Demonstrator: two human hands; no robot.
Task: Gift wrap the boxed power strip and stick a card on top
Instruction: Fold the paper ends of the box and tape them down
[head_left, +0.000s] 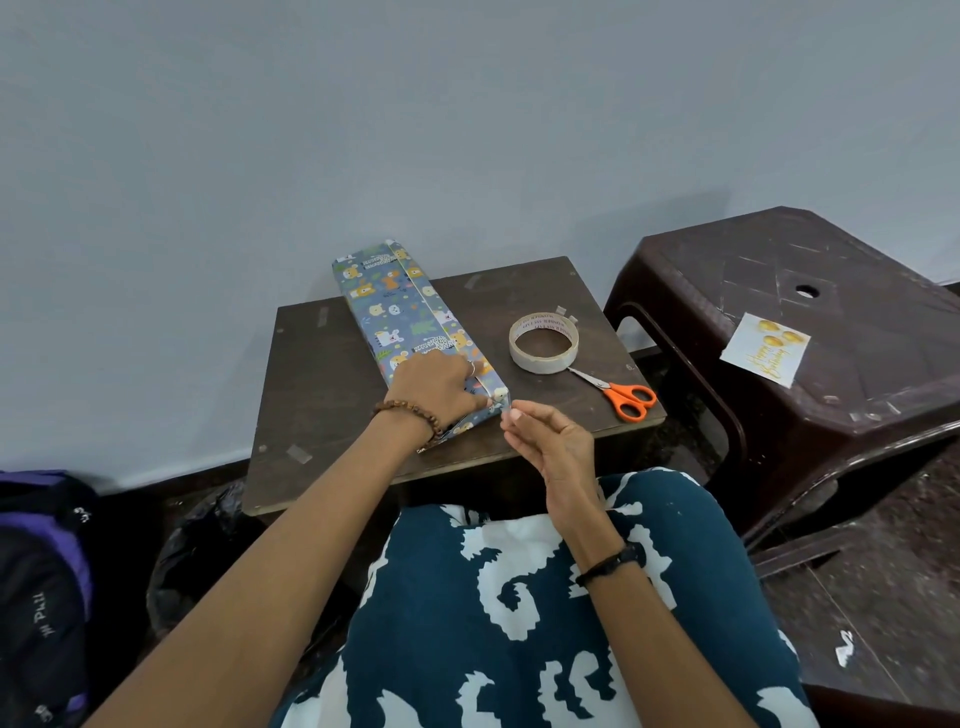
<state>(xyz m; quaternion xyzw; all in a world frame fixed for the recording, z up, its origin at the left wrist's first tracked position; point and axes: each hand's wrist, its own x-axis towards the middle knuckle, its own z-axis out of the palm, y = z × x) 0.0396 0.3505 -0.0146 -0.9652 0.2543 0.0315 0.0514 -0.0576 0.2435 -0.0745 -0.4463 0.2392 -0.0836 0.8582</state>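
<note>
My left hand (436, 382) wears a thin finger ring and brown wooden-bead bracelet (410, 414); right wrist, black band (615, 563); lap, teal white-patterned garment (545, 623).

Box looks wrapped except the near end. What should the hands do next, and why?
Probably press the near end flap flat and tape it. The left hand holds the paper down on the box; the right hand pinches at that corner, apparently with tape. The card lies unused on the stool.

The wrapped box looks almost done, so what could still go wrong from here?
The wrapped box overhangs the small table at its far end, so a push from the left hand might shift it. The right hand works at the near end fold, which may spring open. The card lies apart on the stool.
</note>
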